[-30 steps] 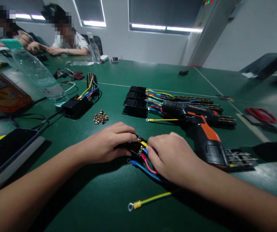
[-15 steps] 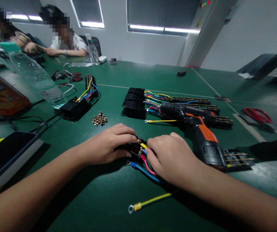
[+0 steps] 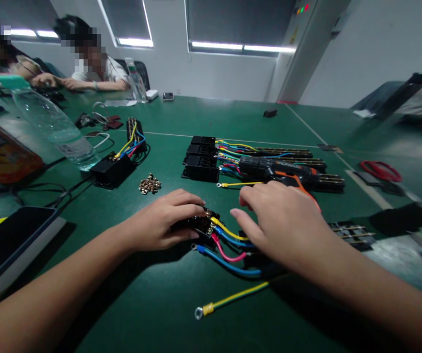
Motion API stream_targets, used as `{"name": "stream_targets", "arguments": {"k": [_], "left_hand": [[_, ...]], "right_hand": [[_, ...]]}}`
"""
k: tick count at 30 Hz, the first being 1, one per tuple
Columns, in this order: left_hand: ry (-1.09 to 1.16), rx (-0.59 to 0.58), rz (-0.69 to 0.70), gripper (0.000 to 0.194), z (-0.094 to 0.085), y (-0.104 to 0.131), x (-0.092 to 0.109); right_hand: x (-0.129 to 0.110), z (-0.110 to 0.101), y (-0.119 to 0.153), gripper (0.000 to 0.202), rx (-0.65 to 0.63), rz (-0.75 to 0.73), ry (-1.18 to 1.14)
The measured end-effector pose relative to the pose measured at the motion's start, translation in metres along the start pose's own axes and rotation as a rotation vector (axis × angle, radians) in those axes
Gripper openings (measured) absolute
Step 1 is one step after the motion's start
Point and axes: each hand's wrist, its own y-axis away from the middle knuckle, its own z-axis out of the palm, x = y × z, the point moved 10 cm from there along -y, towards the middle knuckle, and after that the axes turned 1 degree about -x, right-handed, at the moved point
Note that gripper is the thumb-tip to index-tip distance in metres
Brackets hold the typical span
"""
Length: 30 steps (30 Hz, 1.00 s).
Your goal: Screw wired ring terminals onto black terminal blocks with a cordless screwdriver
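My left hand (image 3: 170, 218) grips a black terminal block (image 3: 205, 238) from its left side, thumb below and fingers on top. Yellow (image 3: 229, 230), blue and red (image 3: 223, 252) wires run from the block's right end toward the right. My right hand (image 3: 284, 220) hovers above those wires, thumb and fingers apart, nothing between them. Just beyond it lies a black and orange cordless drill (image 3: 273, 169), its handle mostly covered by the hand. A loose blue wire (image 3: 229, 267) with a ring terminal lies below the block. Nearer me is a yellow-green wire (image 3: 236, 296) with a ring terminal.
A pile of small brass-coloured screws (image 3: 149, 184) lies left of centre. Several wired black units (image 3: 200, 168) sit behind the block, another (image 3: 111, 169) at left. A water bottle (image 3: 56, 127), phone (image 3: 8, 245) and orange package (image 3: 3, 152) stand left. Two people sit across the table.
My right hand has let go of the yellow wire at the block and moved right and up toward the drill, its fingers opening. My left hand still holds the block. The view shifted slightly.
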Motion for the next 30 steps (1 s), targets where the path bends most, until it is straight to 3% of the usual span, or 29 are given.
{"name": "stream_targets", "arguments": {"k": [4,11,18,23,30], "left_hand": [[-0.012,0.017,0.008,0.035,-0.001,0.001,0.001],[-0.007,0.037,-0.003,0.036,-0.001,0.002,0.0],[-0.01,0.03,-0.006,0.037,-0.001,0.003,-0.001],[-0.019,0.033,-0.005,0.037,-0.001,0.003,-0.001],[-0.022,0.023,0.002,0.035,-0.001,0.002,0.001]], "right_hand": [[0.014,-0.007,0.005,0.026,0.052,0.006,-0.086],[0.066,-0.001,0.015,0.022,0.114,0.157,-0.578],[0.106,-0.012,0.03,0.021,0.222,0.253,-0.227],[0.137,0.01,0.035,0.04,0.066,0.35,-0.19],[0.147,0.048,0.037,0.078,-0.079,0.468,-0.743]]}}
